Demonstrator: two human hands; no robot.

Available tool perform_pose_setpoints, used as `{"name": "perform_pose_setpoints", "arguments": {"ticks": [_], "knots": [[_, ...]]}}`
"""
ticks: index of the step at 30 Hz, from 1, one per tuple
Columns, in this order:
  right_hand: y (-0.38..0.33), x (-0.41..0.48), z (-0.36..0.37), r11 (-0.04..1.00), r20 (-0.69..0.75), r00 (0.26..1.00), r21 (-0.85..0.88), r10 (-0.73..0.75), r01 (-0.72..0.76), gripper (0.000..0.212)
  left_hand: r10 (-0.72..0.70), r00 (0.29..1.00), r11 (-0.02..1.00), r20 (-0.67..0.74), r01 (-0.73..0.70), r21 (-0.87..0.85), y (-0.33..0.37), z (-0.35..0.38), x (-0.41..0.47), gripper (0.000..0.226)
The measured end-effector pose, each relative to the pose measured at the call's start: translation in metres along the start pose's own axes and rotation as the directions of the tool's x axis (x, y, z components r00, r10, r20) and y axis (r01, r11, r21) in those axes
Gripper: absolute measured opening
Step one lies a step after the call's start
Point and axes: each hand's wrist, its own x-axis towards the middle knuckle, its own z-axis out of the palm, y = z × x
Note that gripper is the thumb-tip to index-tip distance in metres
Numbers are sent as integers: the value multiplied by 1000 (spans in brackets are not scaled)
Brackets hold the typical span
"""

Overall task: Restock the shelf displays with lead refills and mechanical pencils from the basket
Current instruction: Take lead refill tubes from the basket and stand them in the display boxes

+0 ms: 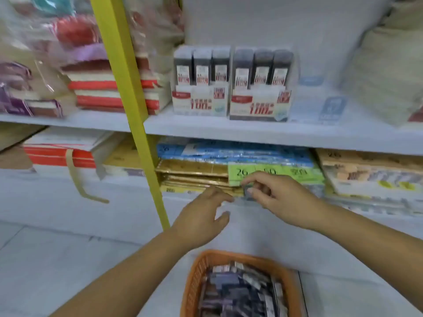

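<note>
Head view: white shelf (251,129) by a yellow post (128,88) carries two displays (201,101). An orange basket (194,277) of refills (238,291) is below the hands, beside pale floor (57,259). Right hand (283,197) fingers pinch a small blurred item (248,193); left hand (201,220) fingers apart.

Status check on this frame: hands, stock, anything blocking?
Left hand open, empty. Right hand pinches small dark pack, likely lead refill. Orange basket stocked below. Nothing blocking display boxes.

We are pinching a small, blurred dark refill pack (247,193) in our right hand (282,199) above the orange basket (194,274) heaped with dark packs (238,292), while the left display box (201,102) and the right display box (258,107) are standing side by side on the shelf (251,131), each holding three upright dark cases (202,66).
</note>
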Motion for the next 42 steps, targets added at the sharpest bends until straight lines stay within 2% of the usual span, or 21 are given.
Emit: {"name": "perform_pose_setpoints", "arguments": {"ticks": [2, 4, 6, 8, 11, 15, 18, 22, 24, 27, 29, 32, 34, 36, 42], "knots": [[38, -18, 54, 976, 236, 949, 13, 209, -218, 20, -113, 968, 994, 225, 109, 32, -26, 39, -22, 38], [77, -44, 117, 916, 348, 870, 69, 350, -396, 19, -213, 939, 974, 269, 224, -13, -51, 84, -49, 37], [104, -70, 177, 863, 399, 809, 77, 432, -499, 22, -312, 889, 939, 334, 343, -36, -74, 127, -73, 36], [123, -86, 225, 816, 431, 756, 74, 492, -573, 29, -417, 809, 879, 414, 475, -43, -93, 162, -91, 38], [144, -102, 275, 747, 446, 693, 77, 566, -660, 40, -487, 728, 811, 482, 582, -59, -119, 201, -113, 48], [170, -106, 301, 746, 208, 727, -21, 654, -665, 40, -552, 680, 749, 483, 658, -71, -138, 232, -126, 55], [181, -104, 310, 769, 77, 766, -118, 638, -629, 44, -529, 710, 773, 465, 629, -81, -142, 248, -118, 56], [189, -102, 320, 750, -72, 779, -229, 623, -620, 47, -519, 757, 790, 397, 602, -116, -150, 264, -89, 57], [194, -106, 325, 756, 4, 778, -238, 628, -609, 51, -500, 767, 801, 401, 586, -122, -155, 274, -74, 58], [204, -113, 328, 771, 131, 769, -255, 626, -584, 65, -514, 743, 794, 428, 601, -89, -162, 286, -59, 62], [210, -111, 323, 795, 186, 782, -276, 595, -539, 74, -534, 726, 790, 434, 611, -50, -166, 293, -54, 66], [212, -109, 320, 815, 321, 755, -322, 572, -482, 86, -527, 720, 820, 452, 571, 47, -168, 298, -54, 64], [210, -107, 321, 830, 362, 748, -296, 556, -473, 79, -527, 719, 827, 453, 557, 78, -168, 299, -54, 52], [208, -103, 319, 847, 338, 777, -210, 531, -488, 65, -531, 715, 818, 455, 573, 55, -167, 298, -54, 42], [207, -95, 306, 829, 330, 782, -5, 529, -559, 45, -477, 741, 854, 472, 518, 50, -162, 288, -52, 33]]}}
